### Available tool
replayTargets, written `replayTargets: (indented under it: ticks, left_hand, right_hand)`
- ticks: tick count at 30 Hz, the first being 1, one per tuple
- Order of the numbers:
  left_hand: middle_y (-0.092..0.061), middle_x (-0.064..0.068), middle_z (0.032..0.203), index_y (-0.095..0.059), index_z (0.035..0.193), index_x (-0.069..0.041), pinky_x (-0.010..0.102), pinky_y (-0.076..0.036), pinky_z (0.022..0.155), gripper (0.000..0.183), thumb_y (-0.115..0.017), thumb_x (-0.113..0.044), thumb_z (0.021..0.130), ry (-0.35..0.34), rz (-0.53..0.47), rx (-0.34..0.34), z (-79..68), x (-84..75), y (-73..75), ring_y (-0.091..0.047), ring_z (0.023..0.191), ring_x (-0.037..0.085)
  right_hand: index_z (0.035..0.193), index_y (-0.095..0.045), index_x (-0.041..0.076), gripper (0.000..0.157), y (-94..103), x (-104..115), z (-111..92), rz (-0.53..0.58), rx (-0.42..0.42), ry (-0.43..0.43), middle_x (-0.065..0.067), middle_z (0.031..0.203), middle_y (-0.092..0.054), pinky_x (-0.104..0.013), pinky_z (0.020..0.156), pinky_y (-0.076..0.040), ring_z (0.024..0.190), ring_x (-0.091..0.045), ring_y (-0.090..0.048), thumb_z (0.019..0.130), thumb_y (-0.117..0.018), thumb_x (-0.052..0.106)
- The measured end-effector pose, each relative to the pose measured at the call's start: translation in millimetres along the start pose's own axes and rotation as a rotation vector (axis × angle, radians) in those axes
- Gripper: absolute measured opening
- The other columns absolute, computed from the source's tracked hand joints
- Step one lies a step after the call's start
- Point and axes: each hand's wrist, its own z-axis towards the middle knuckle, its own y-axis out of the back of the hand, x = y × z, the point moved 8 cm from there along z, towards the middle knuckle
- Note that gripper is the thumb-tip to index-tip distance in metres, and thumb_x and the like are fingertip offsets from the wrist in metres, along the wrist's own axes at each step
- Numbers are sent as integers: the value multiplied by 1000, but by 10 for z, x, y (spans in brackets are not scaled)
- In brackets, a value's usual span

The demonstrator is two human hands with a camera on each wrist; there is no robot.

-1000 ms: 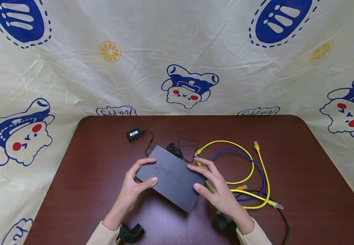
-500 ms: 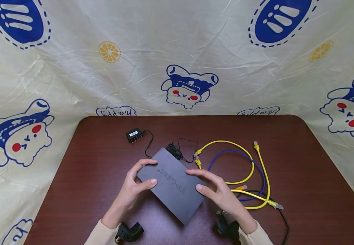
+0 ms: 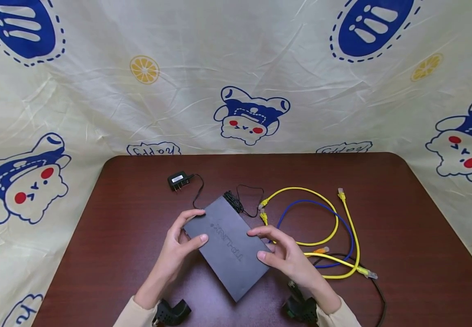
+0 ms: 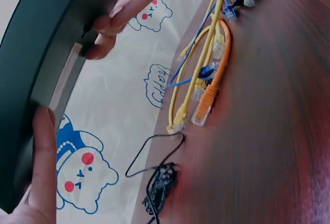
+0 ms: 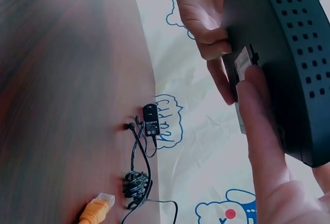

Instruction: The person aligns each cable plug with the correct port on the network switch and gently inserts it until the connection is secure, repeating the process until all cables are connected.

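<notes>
A flat dark grey TP-LINK network box point(image 3: 228, 250) is held up over the table, its lettered top facing the head camera. My left hand point(image 3: 179, 243) grips its left edge, thumb on top and fingers reaching underneath. On the opposite edge my right hand point(image 3: 287, 254) pinches it in the same way. The right wrist view shows a pale label point(image 5: 242, 64) on the underside and square vent holes along one side point(image 5: 299, 33). Fingers of both hands lie against that underside.
Behind the box is a black power adapter point(image 3: 177, 180) with a bundled cord point(image 3: 233, 200). To its right lie yellow cables point(image 3: 301, 188), a blue cable point(image 3: 309, 201), an orange plug point(image 3: 322, 250) and a black cable point(image 3: 379, 290). A printed sheet point(image 3: 187, 91) hangs beyond the table.
Both hands have turned the box clockwise in the head view, and its lettering shows more plainly. Its near corner has swung toward me and left. The cables have stayed put.
</notes>
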Motion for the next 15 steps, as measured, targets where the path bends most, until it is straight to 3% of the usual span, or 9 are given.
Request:
replayTargets:
  ticks: [4,9,15]
  left_hand:
    - [-48,13,121,-46,131,-3,28,-51,74,51,-62,8,84,-30,-36,-5,6,-33,-20,-60,91,16]
    - [-48,17,121,-42,134,-3,30,-52,74,51,-60,6,87,-31,-20,-16,13,-55,-37,-62,95,19]
    - [-44,19,124,-40,137,-6,32,-52,75,53,-59,4,89,2,-19,5,1,-56,-80,-61,96,22]
  right_hand:
    - [127,-49,-4,37,-30,-24,-3,61,6,-27,-13,129,-50,-28,91,-40,119,-19,-43,90,-53,-6]
    - [126,-47,-4,38,-74,-42,1,139,0,-28,-11,127,-48,-26,75,-44,111,-16,-45,89,-54,-8]
    - [124,-49,-2,38,-80,-17,5,165,-57,20,-11,124,-49,-23,71,-43,108,-16,-48,87,-55,-10]
